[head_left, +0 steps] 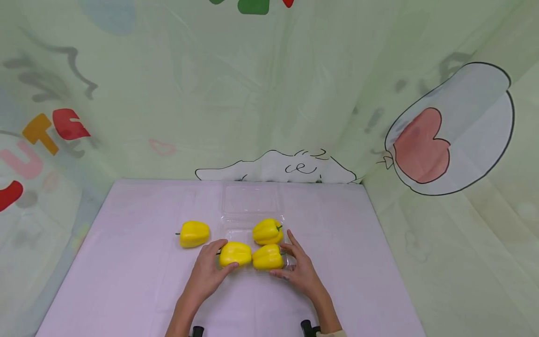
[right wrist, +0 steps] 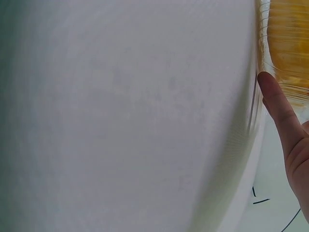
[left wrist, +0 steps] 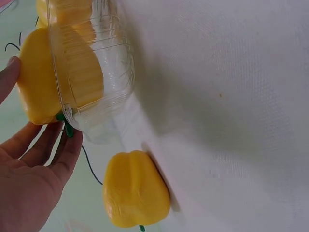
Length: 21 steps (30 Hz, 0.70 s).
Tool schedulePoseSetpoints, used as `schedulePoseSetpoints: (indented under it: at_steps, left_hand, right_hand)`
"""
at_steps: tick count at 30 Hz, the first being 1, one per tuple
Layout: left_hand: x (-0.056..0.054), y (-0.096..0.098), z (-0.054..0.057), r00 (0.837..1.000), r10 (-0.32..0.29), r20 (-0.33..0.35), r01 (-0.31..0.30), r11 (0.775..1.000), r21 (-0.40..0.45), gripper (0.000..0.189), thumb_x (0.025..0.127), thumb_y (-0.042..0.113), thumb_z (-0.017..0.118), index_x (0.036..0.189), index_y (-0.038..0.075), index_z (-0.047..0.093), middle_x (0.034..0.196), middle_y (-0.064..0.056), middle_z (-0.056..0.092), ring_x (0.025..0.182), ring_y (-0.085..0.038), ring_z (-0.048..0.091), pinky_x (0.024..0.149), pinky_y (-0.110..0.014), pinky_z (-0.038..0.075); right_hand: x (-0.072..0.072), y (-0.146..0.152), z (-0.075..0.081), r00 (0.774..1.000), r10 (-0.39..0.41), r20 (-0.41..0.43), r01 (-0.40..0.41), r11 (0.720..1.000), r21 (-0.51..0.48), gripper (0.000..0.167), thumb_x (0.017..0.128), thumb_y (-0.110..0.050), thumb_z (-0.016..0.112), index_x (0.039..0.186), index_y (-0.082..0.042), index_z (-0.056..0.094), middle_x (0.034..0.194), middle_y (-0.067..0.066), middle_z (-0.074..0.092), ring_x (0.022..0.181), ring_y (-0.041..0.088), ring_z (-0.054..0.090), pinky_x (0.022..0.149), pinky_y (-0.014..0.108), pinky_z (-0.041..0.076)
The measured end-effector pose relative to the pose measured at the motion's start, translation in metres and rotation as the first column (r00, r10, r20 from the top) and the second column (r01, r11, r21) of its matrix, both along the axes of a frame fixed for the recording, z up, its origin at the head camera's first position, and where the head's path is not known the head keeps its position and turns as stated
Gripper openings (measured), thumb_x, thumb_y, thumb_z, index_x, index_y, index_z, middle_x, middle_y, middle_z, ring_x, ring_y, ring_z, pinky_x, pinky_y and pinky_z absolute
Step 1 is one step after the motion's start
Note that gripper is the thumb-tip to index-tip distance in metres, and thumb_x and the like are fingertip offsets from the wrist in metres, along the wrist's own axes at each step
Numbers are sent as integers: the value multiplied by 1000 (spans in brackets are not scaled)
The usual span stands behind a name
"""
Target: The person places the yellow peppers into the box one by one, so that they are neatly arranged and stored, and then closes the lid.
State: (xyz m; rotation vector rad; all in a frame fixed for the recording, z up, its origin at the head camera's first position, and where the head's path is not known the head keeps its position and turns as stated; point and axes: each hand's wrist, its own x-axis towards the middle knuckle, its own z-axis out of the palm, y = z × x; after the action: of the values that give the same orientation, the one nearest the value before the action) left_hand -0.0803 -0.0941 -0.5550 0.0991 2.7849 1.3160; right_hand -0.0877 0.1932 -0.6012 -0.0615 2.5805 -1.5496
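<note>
My left hand (head_left: pixel 209 267) holds a yellow bell pepper (head_left: pixel 235 253), thumb on its near side and fingers at its far, stem end. In the left wrist view, this pepper (left wrist: pixel 36 77) lies partly behind the wall of a clear plastic clamshell container (left wrist: pixel 116 63). Two more yellow peppers, a front one (head_left: pixel 267 257) and a back one (head_left: pixel 266 232), sit in the container's right half. Spread around the container's right front corner, my right hand (head_left: pixel 301 270) steadies it. Its thumb (right wrist: pixel 277 99) presses the ribbed wall in the right wrist view.
Left of the container, another yellow bell pepper (head_left: pixel 194 234) lies on the white-covered table (head_left: pixel 126 262). The container's clear lid (head_left: pixel 251 199) is folded back toward the rear edge. A printed curtain (head_left: pixel 252 93) closes off the back and sides.
</note>
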Motion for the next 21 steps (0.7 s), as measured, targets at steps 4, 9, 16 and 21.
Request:
schedulePoseSetpoints:
  at_steps: [4,9,16,21]
  left_hand:
    - [-1,0,-2,1000,0,13,0,1000,-19,69,87,29,88,146,7,60,146,-12,64,138,-32,57,119,-54,50]
    - [-2,1,-3,1000,-16,6,16,998,-54,69,87,28,88,146,6,60,146,-11,65,137,-31,58,118,-52,50]
    - [-2,3,-4,999,-37,-9,36,995,-94,70,85,27,89,145,4,61,147,-13,65,135,-31,58,117,-50,51]
    - [-3,4,-3,998,-56,-16,53,990,-130,70,86,27,88,146,3,60,148,-15,65,135,-32,58,117,-51,52]
  right_hand:
    - [-1,0,0,1000,4,-5,-4,1000,-3,81,72,-33,98,143,-20,62,179,-9,19,147,34,54,93,21,63]
    - [-1,0,0,1000,9,-12,-9,1000,-21,81,73,-33,98,143,-18,62,179,-7,19,148,36,53,94,25,64]
    - [0,1,-1,1000,8,-15,-8,1000,-19,81,72,-33,98,143,-16,62,180,-4,19,148,37,53,96,30,65]
    - [-1,0,-1,1000,8,-17,-8,1000,-20,81,72,-32,98,143,-17,62,180,-3,19,148,37,53,96,30,65]
